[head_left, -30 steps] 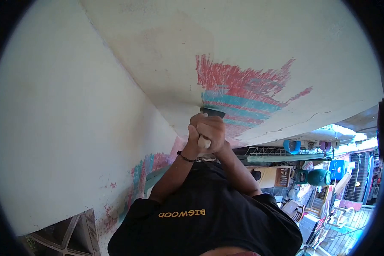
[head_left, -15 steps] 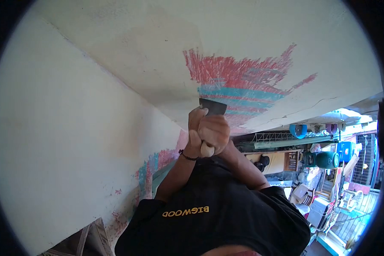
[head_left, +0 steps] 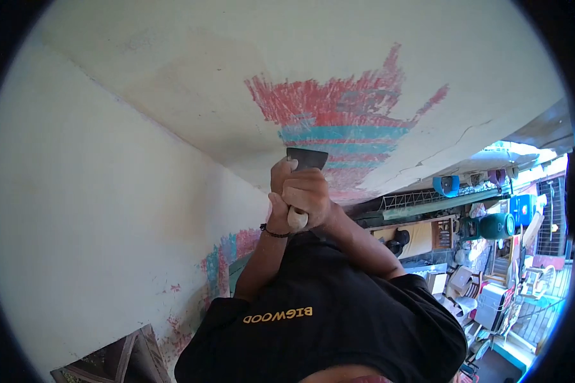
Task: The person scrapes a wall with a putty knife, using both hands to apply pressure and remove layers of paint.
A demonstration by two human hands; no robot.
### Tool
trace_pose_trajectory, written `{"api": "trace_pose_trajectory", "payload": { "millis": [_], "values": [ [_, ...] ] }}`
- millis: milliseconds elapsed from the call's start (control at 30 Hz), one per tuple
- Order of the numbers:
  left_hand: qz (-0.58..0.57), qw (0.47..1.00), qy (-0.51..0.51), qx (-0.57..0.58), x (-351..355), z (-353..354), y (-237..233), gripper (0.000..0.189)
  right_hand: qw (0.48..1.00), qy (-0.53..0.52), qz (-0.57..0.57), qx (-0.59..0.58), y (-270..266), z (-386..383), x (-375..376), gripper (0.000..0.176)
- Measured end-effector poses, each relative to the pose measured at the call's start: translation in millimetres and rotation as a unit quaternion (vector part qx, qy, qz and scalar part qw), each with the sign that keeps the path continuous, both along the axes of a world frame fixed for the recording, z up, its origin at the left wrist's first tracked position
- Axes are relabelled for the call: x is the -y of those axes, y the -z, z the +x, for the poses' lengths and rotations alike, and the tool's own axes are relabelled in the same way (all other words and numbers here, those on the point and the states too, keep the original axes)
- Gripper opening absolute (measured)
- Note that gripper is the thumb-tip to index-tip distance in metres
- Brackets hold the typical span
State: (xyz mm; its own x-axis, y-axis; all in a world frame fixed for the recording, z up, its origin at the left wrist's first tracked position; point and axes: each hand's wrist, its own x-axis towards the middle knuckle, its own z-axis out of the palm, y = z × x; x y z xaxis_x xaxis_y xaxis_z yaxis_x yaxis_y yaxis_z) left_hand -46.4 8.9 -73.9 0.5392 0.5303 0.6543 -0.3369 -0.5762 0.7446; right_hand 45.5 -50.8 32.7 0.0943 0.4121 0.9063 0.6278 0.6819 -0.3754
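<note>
Both of my hands are wrapped round a scraper with a wide dark blade (head_left: 308, 158) and a pale handle, whose end (head_left: 298, 219) sticks out below the fingers. My right hand (head_left: 308, 191) is closed round the handle. Beside it, my left hand (head_left: 277, 199), with a dark bead bracelet at the wrist, is closed on the scraper too, a fingertip near the blade's base. The blade's edge lies close against the off-white painted surface (head_left: 191, 83), at the lower left of a patch of bared red paint (head_left: 313, 99) and blue stripes (head_left: 345, 133).
A second plain wall (head_left: 108, 191) meets this surface along a corner at left, with red and blue flaking (head_left: 220, 258) low down. A crack (head_left: 444, 150) runs across the right side. Farther right are a green tank (head_left: 495, 226), a blue container (head_left: 522, 209) and stacked household items.
The view has shifted, and the coloured patch now sits further left. My hands and the scraper have moved slightly right and down relative to the blue stripes, grip unchanged.
</note>
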Motion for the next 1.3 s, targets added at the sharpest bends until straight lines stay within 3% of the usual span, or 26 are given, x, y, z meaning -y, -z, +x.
{"api": "trace_pose_trajectory", "payload": {
  "millis": [400, 567, 800, 900, 1033, 1233, 1300],
  "values": [
    [-0.097, 0.994, 0.036, -0.013, -1, 0, -4, 0.061, 1.0, 0.011, 0.011, -0.005, -6, -8, 9, 0.032],
    [-0.174, 0.983, 0.051, -0.02, -9, 17, 4, 0.059, 0.999, 0.011, -0.031, -0.012, 48, 1, -7, 0.028],
    [-0.275, 0.958, 0.076, -0.011, -3, 9, 2, 0.058, 0.999, -0.021, -0.027, -0.011, 23, 3, 3, 0.027],
    [-0.315, 0.946, 0.08, -0.013, -9, 20, 16, 0.057, 0.997, 0.021, -0.066, -0.034, 62, 7, -12, 0.027],
    [-0.385, 0.918, 0.094, 0.002, 4, -3, 8, 0.056, 1.0, -0.008, -0.021, -0.019, 20, -2, 8, 0.025],
    [-0.424, 0.901, 0.094, 0.005, -7, 7, 26, 0.055, 0.998, 0.024, -0.039, -0.031, 46, 7, -11, 0.025],
    [-0.443, 0.892, 0.093, 0.015, -3, -1, 22, 0.055, 0.999, -0.022, -0.014, -0.023, 38, 9, -4, 0.023]
  ]
}}
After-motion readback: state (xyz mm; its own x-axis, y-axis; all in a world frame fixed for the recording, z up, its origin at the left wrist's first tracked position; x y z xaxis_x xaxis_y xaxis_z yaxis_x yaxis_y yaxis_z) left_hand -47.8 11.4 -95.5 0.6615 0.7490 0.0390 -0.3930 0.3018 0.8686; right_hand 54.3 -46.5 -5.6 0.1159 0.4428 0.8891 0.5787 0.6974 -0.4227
